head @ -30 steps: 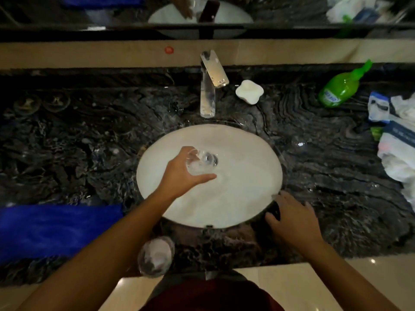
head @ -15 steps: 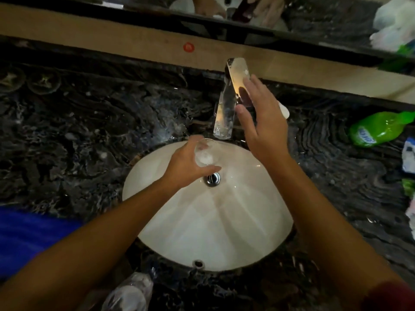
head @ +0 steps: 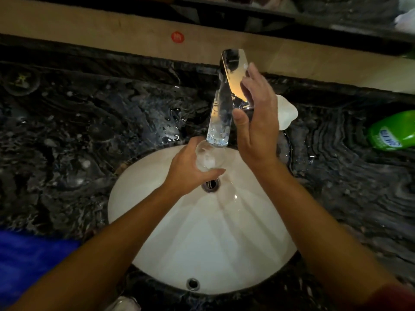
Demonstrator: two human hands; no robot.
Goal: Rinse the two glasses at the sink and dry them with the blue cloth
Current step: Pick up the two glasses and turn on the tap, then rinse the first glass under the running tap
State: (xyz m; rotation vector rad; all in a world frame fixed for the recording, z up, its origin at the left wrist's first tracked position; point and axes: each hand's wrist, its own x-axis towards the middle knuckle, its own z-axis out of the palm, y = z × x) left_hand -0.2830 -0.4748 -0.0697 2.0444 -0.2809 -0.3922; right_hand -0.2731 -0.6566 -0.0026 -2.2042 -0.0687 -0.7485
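- Left hand [head: 190, 169] curled round a clear glass [head: 207, 157], fingers wrapped on the wall, thumb across the near side. Glass sits mouth-up just under the faucet [head: 221, 108] spout, above the drain [head: 210, 184], at about 12 o'clock in the sink [head: 157, 221].
- Right hand [head: 256, 122] loose and fairly flat, fingers straight against the faucet's lever at 12 o'clock; it grasps nothing.
- Handling, my judgement: glass light, rigid, breakable; wet wall likely slippery. A full wrap around mid-body, as now, looks safest; keep it off the basin wall and metal spout.
- Water flow: cannot tell whether running.
- Second glass [head: 125, 304] only partly in view at 6 o'clock, on the front edge of the surface [head: 78, 142].
- Blue cloth [head: 29, 261] at 8 o'clock, lying on the surface, well apart from the sink.
- Surface is dark veined stone, wet-looking near the faucet. Green bottle [head: 391, 131] at 3 o'clock, lying tilted; white soap dish [head: 287, 113] just behind the right hand.
- Room dim; tan backsplash band with a red sticker [head: 177, 37] at 12 o'clock.
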